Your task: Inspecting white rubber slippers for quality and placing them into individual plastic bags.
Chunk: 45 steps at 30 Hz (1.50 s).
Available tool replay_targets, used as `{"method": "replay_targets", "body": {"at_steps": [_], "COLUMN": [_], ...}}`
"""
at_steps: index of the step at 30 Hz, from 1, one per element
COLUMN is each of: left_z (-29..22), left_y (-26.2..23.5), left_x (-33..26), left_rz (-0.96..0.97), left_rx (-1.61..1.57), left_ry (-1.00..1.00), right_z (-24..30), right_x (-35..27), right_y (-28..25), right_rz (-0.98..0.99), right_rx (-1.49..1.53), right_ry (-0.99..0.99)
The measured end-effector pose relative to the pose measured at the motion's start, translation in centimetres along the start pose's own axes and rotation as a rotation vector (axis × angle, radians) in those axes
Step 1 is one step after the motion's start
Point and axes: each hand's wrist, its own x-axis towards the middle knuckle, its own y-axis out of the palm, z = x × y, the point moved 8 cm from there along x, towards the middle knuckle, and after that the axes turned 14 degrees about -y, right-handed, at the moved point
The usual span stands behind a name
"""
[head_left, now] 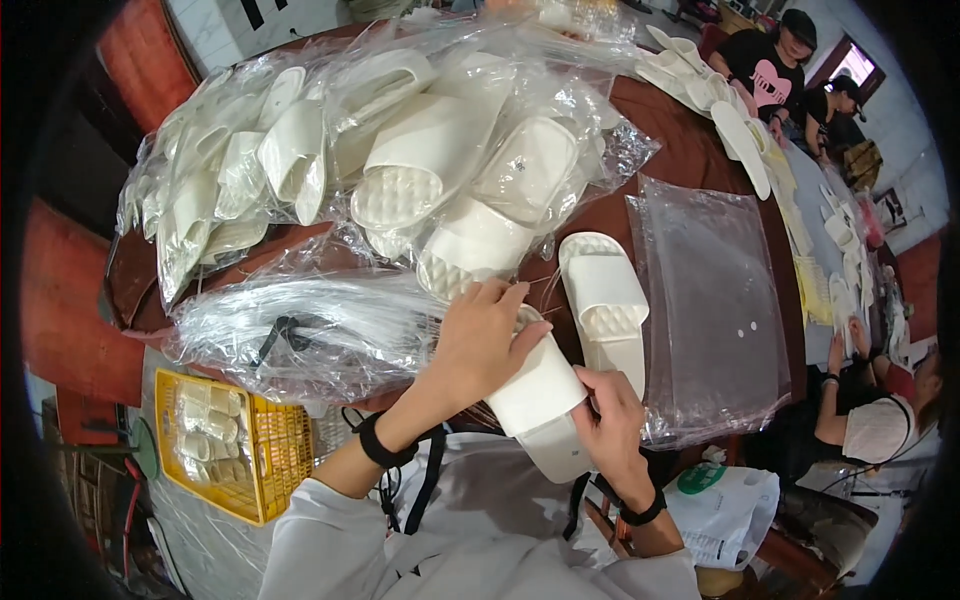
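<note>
A white slipper [541, 388] is held in front of me at the table's near edge, its heel toward my body. My left hand [482, 338] is closed over its toe end, with the thumb across the top. At the strap's rear edge, my right hand [612, 422] grips the slipper's side; some of its fingers are hidden. A second white slipper [610, 305] lies just beyond, toe pointing away. To its right is a flat stack of clear plastic bags [712, 300].
Bagged white slippers [400, 165] pile up across the far table. A bundle of clear plastic packaging [310, 335] lies left of my hands. On the floor stands a yellow crate [262, 455] with bagged slippers. Other people work around a table at right, and a white bag [725, 510] sits below.
</note>
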Motion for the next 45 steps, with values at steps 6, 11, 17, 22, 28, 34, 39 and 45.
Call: {"method": "replay_targets", "body": {"at_steps": [6,11,17,22,28,34,39,45], "left_z": [0.1,1.0,2.0,1.7,2.5,1.7,0.7,-0.3], "left_y": [2.7,2.5,2.7,1.9,2.8,2.8,2.3,1.8], "left_x": [2.3,3.7,4.1,3.3,2.9,2.8,2.8,2.3], "left_rz": [0.135,0.083,0.122,0.097,0.172,0.188,0.141,0.162], "left_rx": [-0.145,-0.350,-0.617,-0.760,-0.985,-0.894,-0.816,-0.689], "left_ry": [-0.162,-0.278,-0.270,-0.240,-0.278,-0.261,-0.117,-0.069], "right_z": [-0.1,-0.1,-1.3,-2.0,-1.8,-1.8,-3.6,-5.7], "right_x": [-0.2,0.4,1.0,1.0,1.2,3.4,5.7,6.0], "right_y": [0.2,-0.1,-0.5,-0.9,-1.4,-5.5,-5.1,-3.0], "right_rz": [0.028,0.038,-0.021,-0.048,-0.024,-0.079,-0.182,-0.172], "right_rx": [0.028,-0.025,-0.004,0.020,0.131,0.115,0.187,0.416], "right_ry": [0.011,0.031,0.182,0.249,0.157,0.217,0.221,0.277]}}
